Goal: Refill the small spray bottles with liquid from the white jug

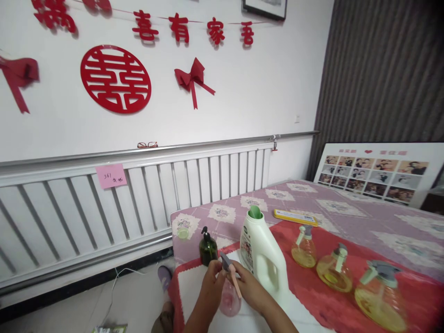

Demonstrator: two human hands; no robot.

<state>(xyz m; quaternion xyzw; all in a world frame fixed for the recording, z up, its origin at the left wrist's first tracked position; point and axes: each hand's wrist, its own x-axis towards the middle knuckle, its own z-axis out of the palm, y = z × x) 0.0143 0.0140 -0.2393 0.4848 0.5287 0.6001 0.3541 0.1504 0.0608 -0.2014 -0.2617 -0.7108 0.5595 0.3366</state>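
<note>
Low in the head view, both hands are closed around the top of a clear pink spray bottle point(230, 303) with a grey and pink trigger head. My left hand point(212, 283) grips it from the left and my right hand point(250, 286) from the right; the fingers partly hide its neck. Just behind the hands stand a dark green pump bottle point(208, 249) and a large pale green detergent jug point(263, 247) with its handle toward the right. A small pale green cap point(182, 232) lies near the table's left edge.
Several spray bottles with yellow liquid, including one nearest me point(379, 298), stand on red cloth at right. A yellow-edged flat pack point(295, 216) lies behind them. Beyond the purple tablecloth point(243, 212) are a white radiator point(156, 185) and a leaning photo board point(374, 173).
</note>
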